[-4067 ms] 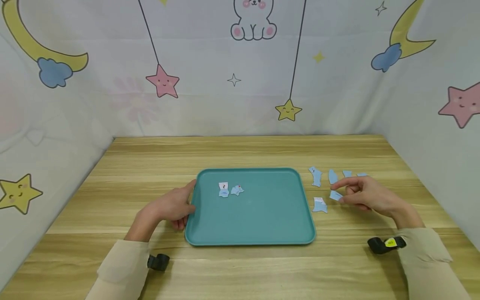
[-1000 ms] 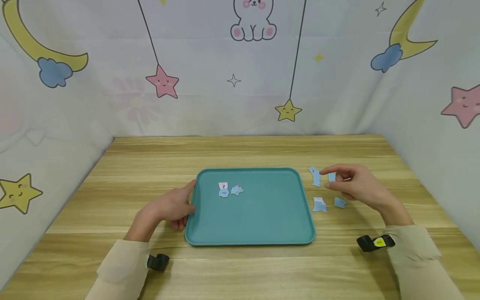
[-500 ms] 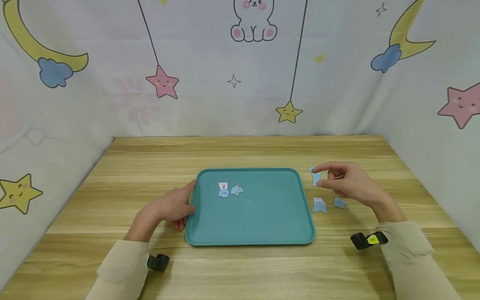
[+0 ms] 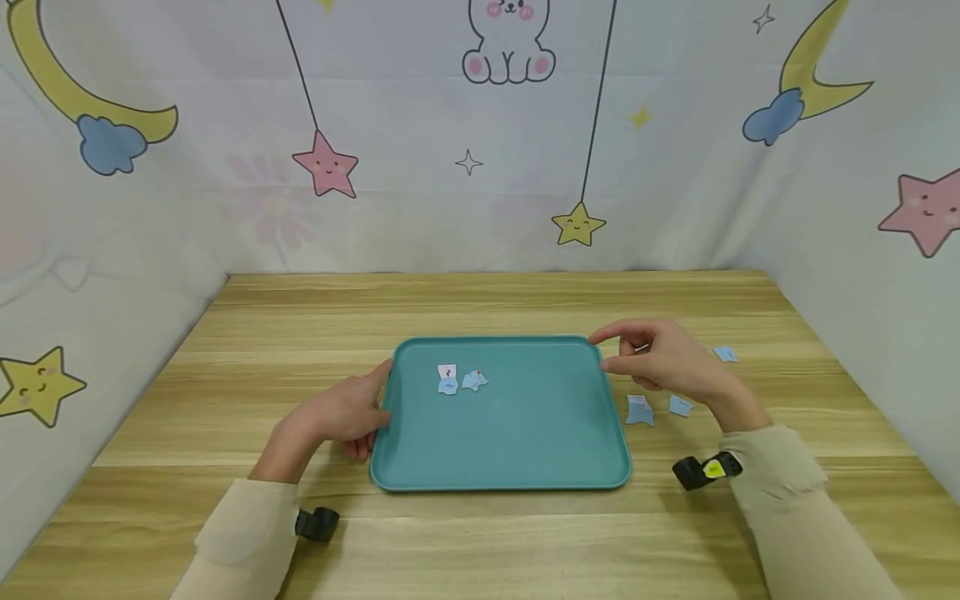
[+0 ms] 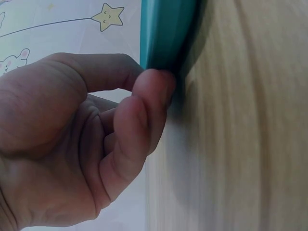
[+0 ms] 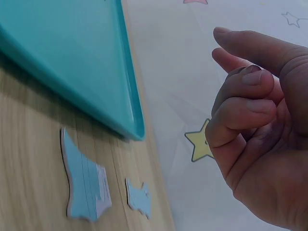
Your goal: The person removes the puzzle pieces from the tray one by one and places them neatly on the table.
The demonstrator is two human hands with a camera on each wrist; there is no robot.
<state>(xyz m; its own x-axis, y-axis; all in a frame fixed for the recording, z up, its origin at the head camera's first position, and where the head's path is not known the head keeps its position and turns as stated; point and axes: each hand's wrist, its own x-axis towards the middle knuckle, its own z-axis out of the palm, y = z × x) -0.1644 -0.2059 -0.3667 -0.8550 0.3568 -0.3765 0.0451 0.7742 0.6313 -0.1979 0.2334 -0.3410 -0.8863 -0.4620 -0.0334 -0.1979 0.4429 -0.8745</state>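
Observation:
My left hand (image 4: pixel 341 414) grips the left rim of a teal tray (image 4: pixel 502 450), with its thumb and a finger at the edge in the left wrist view. My right hand (image 4: pixel 667 358) hovers by the tray's far right corner, thumb and index finger held out and apart. Nothing shows between them in the right wrist view; the other fingers are curled. A pink-topped blue puzzle piece (image 4: pixel 447 380) and a small blue puzzle piece (image 4: pixel 475 381) lie in the tray. On the table below the right hand lies a larger blue piece (image 4: pixel 640 410), also a piece (image 6: pixel 85 178) in the right wrist view.
Further loose blue pieces lie right of the tray: one small piece (image 4: pixel 680 406) and one behind the right wrist (image 4: pixel 725 354). The hand covers others. The wooden table (image 4: pixel 480 550) meets a printed cloth wall (image 4: pixel 420 233) at the back and sides.
My right hand has moved left from the loose pieces to the tray's far right corner. A small blue piece beneath its fingers earlier now lies lower, apart from them. My left hand stays put.

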